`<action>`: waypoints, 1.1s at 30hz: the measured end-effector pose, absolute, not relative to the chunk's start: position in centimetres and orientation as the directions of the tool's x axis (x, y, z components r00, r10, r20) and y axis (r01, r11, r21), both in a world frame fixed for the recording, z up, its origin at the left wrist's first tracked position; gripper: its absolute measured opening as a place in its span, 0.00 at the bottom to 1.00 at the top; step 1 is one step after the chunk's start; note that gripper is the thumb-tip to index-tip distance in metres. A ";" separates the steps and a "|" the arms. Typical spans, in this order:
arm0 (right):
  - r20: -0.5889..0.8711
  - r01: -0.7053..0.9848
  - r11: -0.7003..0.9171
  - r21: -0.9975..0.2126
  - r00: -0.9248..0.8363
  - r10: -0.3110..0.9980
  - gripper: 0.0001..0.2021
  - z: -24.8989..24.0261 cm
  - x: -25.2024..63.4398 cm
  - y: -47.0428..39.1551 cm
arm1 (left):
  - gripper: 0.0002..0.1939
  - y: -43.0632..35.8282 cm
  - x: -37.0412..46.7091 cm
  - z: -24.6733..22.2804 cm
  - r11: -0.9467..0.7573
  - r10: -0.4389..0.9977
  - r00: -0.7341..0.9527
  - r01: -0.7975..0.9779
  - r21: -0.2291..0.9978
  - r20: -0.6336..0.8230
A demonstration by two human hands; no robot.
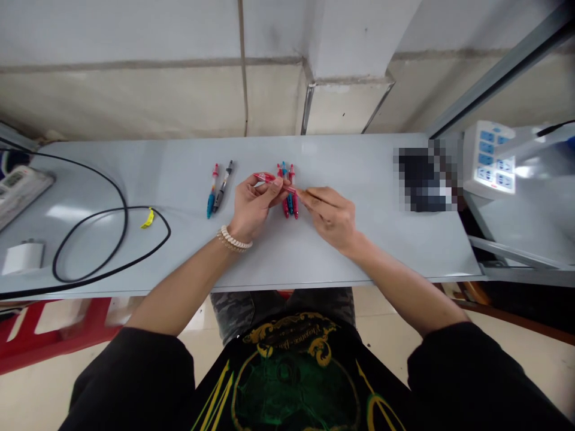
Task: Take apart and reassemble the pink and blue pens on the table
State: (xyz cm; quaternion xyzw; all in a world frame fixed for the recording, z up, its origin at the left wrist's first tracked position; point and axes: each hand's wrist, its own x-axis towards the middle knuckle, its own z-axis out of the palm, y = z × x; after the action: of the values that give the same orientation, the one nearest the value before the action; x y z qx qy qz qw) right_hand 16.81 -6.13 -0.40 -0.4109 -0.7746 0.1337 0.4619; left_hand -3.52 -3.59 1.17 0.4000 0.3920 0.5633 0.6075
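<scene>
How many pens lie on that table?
5: blue-and-pink pen and grey pen at left; left red pen, middle blue pen and right red pen, bunched centrally. Others may be hidden.

Glossy plstc pens [295, 208], smooth shiny tbl [381, 197]

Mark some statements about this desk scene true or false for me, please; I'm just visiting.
1. The left hand holds a red pen. True.
2. A coiled bracelet is worn on the right wrist. False: the bracelet is on the left wrist.
3. The black cable has a yellow tag on it. True.
4. The grey pen lies far from every other pen. False: the grey pen lies beside a blue-and-red pen.
5. A white plug adapter sits toward the left end of the table. True.
</scene>
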 end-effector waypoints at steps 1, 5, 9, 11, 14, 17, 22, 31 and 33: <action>0.620 0.505 0.629 -0.590 -0.215 0.754 0.17 -0.2 16.8 -6.1 | 0.25 -3.6 -3.5 1.2 0.048 0.998 0.056 -0.379 0.924 -0.028; 0.528 0.447 0.513 -0.733 -0.103 0.843 0.14 0.8 16.5 -6.3 | 0.24 -3.5 -3.5 1.4 0.015 0.999 0.039 -0.420 0.907 0.002; 0.445 0.376 0.444 -0.813 -0.090 0.891 0.15 1.3 16.4 -6.3 | 0.20 -3.3 -3.8 1.5 0.007 1.000 0.027 -0.377 0.926 0.003; 0.515 0.374 0.506 -0.777 -0.084 0.853 0.12 1.3 16.4 -6.3 | 0.20 -3.2 -3.8 1.5 0.005 1.000 0.018 -0.368 0.930 0.001; 0.491 0.344 0.492 -0.799 -0.097 0.866 0.11 1.0 16.4 -6.2 | 0.22 -3.2 -3.7 1.5 0.002 1.000 0.014 -0.389 0.921 0.004; 0.519 0.317 0.526 -0.789 -0.115 0.847 0.10 0.6 16.4 -6.0 | 0.24 -3.2 -3.6 1.6 0.011 1.000 0.028 -0.462 0.887 0.003; 0.655 0.309 0.648 -0.696 -0.095 0.749 0.08 0.6 16.4 -5.8 | 0.22 -3.2 -3.5 1.8 0.010 1.000 0.025 -0.492 0.870 0.002; 0.600 0.290 0.603 -0.743 -0.110 0.792 0.11 0.6 16.5 -5.9 | 0.19 -3.1 -3.6 1.9 0.025 0.999 0.054 -0.481 0.877 0.002; 0.575 0.278 0.591 -0.757 -0.146 0.805 0.11 0.6 16.5 -5.9 | 0.18 -3.2 -3.5 2.0 0.035 0.998 0.068 -0.465 0.885 -0.003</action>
State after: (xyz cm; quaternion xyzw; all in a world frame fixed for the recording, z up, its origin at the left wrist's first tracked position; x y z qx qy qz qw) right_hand 16.47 -5.87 0.62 -0.3784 -0.7154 0.2476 0.5327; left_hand -3.51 -3.24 2.00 0.3767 0.3536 0.5838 0.6263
